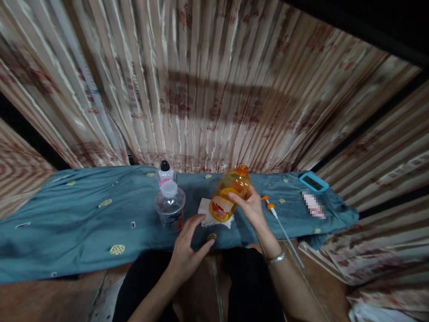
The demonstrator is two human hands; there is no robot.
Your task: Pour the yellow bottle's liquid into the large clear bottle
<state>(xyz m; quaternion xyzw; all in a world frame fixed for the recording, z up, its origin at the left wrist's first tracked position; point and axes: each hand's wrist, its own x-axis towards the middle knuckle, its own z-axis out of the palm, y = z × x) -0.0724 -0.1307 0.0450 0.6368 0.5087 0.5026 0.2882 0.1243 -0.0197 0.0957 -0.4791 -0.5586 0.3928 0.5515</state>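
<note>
My left hand [187,255] hovers spread and empty at the cloth [83,223] edge, fingertips by the tissue [205,210]. My right hand [253,208] clamps the orange bottle [229,192], tilted over the tissue, neck pointing away. It looks uncapped, so more tilt could spill liquid on the cloth. Pump [270,206] lies just right; clear bottles [169,203] left could get knocked. Blue device [313,182] farthest.

A teal cloth [83,214] with small yellow motifs covers the low surface, and striped, patterned curtains [208,89] hang behind it. On the cloth stand a clear jar [170,206] with a white lid and, just behind it, a small bottle [165,173] with a black cap. A blue-edged device [313,182] lies at the far right end.
</note>
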